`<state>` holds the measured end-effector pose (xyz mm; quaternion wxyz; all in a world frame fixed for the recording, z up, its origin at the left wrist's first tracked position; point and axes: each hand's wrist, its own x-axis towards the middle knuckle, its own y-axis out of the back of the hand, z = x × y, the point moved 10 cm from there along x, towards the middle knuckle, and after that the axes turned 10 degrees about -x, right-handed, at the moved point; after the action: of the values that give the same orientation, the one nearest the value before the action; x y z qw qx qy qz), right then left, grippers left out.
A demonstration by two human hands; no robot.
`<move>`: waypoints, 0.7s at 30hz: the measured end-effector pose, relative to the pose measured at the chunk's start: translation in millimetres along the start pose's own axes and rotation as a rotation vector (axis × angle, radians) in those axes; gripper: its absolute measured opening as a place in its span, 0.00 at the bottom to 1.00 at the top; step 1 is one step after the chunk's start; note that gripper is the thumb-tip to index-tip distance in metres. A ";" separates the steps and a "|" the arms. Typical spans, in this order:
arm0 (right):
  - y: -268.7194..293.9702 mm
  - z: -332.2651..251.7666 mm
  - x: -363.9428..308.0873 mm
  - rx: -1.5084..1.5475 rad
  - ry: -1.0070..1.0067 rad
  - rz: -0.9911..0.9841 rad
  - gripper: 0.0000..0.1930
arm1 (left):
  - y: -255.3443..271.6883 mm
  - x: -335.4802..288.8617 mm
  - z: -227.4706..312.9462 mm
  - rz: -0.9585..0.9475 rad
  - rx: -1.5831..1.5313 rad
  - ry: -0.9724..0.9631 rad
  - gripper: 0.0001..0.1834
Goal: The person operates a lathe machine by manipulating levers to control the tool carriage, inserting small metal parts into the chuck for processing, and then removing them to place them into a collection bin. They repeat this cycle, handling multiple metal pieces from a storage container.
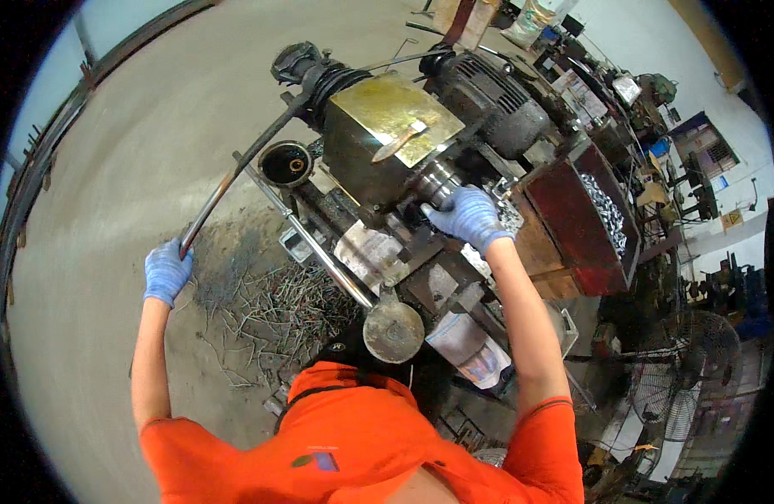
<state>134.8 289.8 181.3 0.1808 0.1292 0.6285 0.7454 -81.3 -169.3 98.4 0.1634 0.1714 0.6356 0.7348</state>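
My left hand, in a blue-white glove, is closed round the lower end of a long metal lever. The lever slopes up to the far left end of a greasy machine. Gloved as well, my right hand is at the shiny steel spindle on the machine's near right side. Its thumb points left and its fingers are curled; what they grip is hidden beneath them. On the machine's yellowish top plate lies a brush with a wooden handle.
Right of the machine, a dark red bin holds many small metal parts. A motor sits behind. Close to my body are a steel bar and round plate. Thin metal scraps litter the floor; a fan stands right.
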 end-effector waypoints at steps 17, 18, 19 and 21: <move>22.7 12.4 -15.7 0.207 -0.045 0.238 0.18 | 30.3 132.1 -60.1 0.100 0.201 -0.133 0.07; 34.4 14.7 -21.0 0.232 -0.016 0.311 0.16 | 24.8 135.0 -62.9 0.053 0.175 -0.108 0.08; 51.7 9.7 -27.1 0.253 0.014 0.382 0.14 | 23.5 133.7 -58.6 0.041 0.159 -0.107 0.09; 83.9 16.0 -52.6 0.277 -0.024 0.500 0.08 | 23.0 131.7 -49.5 0.020 0.122 -0.108 0.09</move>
<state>180.0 269.3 268.5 -0.0204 0.3125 0.6706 0.6725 -221.5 -155.6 120.3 0.1791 0.2268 0.6676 0.6862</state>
